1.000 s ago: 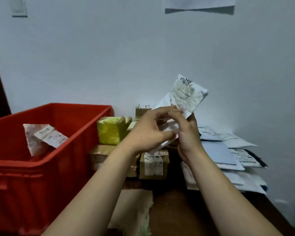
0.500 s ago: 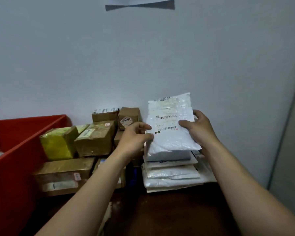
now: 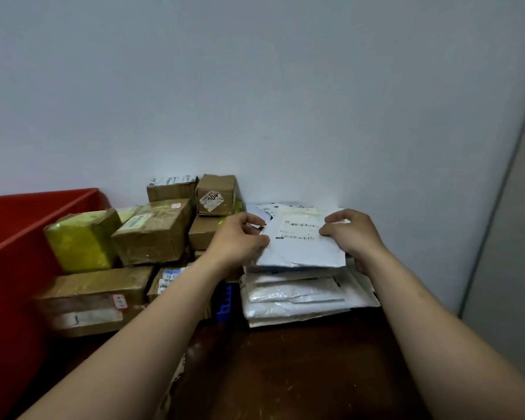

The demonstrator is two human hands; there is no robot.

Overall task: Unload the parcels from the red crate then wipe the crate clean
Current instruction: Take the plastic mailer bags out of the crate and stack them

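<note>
White plastic parcel point(image 3: 300, 247) lies atop the mailer stack point(image 3: 294, 298) by the wall point(image 3: 255, 86); my left hand point(image 3: 240, 239) and right hand point(image 3: 353, 234) pinch its side edges. The red crate point(image 3: 12, 268) stands far left; dark table point(image 3: 285, 365) shows before the stack.
</note>
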